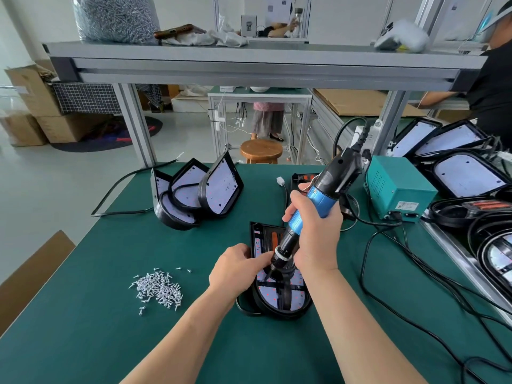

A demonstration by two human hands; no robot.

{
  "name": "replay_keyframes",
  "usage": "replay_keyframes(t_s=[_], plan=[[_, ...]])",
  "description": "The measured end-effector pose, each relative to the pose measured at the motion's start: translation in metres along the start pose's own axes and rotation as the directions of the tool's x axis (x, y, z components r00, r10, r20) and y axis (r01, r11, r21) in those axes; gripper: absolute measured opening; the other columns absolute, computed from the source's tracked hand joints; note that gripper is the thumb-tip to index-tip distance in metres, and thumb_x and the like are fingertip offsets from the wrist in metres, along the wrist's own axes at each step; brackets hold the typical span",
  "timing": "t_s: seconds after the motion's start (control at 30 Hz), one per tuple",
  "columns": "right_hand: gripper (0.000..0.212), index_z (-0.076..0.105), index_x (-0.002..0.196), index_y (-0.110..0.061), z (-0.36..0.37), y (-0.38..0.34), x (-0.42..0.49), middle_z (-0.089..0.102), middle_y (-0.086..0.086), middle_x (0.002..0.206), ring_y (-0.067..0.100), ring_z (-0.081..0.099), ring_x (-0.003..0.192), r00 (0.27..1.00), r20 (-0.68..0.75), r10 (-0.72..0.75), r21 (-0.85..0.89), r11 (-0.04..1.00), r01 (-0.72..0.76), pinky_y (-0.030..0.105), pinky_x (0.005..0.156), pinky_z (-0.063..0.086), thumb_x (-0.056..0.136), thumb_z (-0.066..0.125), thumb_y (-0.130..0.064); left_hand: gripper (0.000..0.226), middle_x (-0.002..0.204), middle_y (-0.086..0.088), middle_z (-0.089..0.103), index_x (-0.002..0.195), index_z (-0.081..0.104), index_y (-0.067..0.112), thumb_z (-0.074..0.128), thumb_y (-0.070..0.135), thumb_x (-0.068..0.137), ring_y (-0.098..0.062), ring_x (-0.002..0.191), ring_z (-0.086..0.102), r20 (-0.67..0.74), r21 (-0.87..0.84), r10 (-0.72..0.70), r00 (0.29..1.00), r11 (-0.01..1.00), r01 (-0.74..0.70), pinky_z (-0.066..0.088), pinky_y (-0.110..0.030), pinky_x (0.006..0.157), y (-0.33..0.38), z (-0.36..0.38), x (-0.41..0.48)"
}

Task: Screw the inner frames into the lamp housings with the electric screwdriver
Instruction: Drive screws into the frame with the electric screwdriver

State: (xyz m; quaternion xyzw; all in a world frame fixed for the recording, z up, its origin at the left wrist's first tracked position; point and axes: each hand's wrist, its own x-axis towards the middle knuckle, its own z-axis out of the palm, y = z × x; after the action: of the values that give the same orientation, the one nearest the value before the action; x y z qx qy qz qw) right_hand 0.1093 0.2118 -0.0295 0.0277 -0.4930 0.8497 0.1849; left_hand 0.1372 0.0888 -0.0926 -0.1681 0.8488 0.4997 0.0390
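Head view: right hand (pixel 315 234) wraps the screwdriver (pixel 318 195) barrel, bit down in the housing (pixel 277 314) beneath. Left hand (pixel 235 270) at the bit tip, grip unclear. Housing looks light, rigid and likely to slide, so brace its rim.

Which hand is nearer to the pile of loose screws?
Left. The left hand rests on the lamp housing, just right of the screw pile; the right hand grips the electric screwdriver farther right.

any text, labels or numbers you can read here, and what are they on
Nothing here is legible.
Label on the teal power box: printed lines, too small and blurred to read.
Sheets on the back wall: print too blurred to read.
Electric screwdriver and lamp housing: no text shows.
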Motion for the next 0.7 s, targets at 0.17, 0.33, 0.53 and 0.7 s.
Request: replay_keyframes(t_s=[0.17,0.33,0.53,0.7], plan=[[0.022,0.061,0.099,-0.013,0.002,0.002,-0.003,0.055,0.002,0.057,0.016,0.052,0.05,0.999,0.033,0.004,-0.02,1.0,-0.003,0.02,0.055,0.047,0.078,0.069,-0.013,0.053,0.063,0.003,0.048,0.067,0.039,0.016,0.062,0.063,0.058,-0.023,0.062,0.043,-0.01,0.012,-0.004,1.0,1.0,0.004,0.034,-0.033,0.063,0.001,-0.001,-0.001],[0.022,0.059,0.097,-0.01,-0.001,-0.004,0.0,0.058,0.006,0.067,0.016,0.052,0.05,1.0,-0.006,-0.006,0.001,1.0,0.006,0.023,0.056,0.048,0.078,0.069,-0.013,0.061,0.065,0.005,0.05,0.072,0.046,0.016,0.064,0.073,0.059,-0.021,0.064,0.047,0.018,0.022,-0.026,0.999,0.999,0.026,0.036,-0.033,0.064,0.003,-0.002,-0.002],[0.019,0.059,0.096,-0.01,-0.009,-0.02,0.002,0.051,0.016,0.076,0.018,0.052,0.052,0.998,-0.051,-0.035,0.029,0.999,0.036,0.024,0.055,0.048,0.079,0.068,-0.011,0.024,0.088,0.007,0.058,0.113,0.058,0.024,0.068,0.03,0.092,-0.012,0.092,0.053,-0.225,0.121,0.398,0.889,0.917,-0.379,0.038,-0.023,0.079,-0.009,-0.015,-0.017],[0.019,0.057,0.096,-0.009,-0.014,-0.032,0.005,0.053,0.002,0.062,0.016,0.051,0.052,0.995,-0.093,-0.045,0.073,0.996,0.052,0.025,0.055,0.048,0.079,0.066,-0.011,0.019,0.085,0.009,0.058,0.097,0.074,0.02,0.078,0.016,0.079,-0.016,0.084,0.05,0.038,0.395,0.768,0.64,0.577,-0.715,0.044,-0.025,0.08,-0.01,-0.022,-0.041]])
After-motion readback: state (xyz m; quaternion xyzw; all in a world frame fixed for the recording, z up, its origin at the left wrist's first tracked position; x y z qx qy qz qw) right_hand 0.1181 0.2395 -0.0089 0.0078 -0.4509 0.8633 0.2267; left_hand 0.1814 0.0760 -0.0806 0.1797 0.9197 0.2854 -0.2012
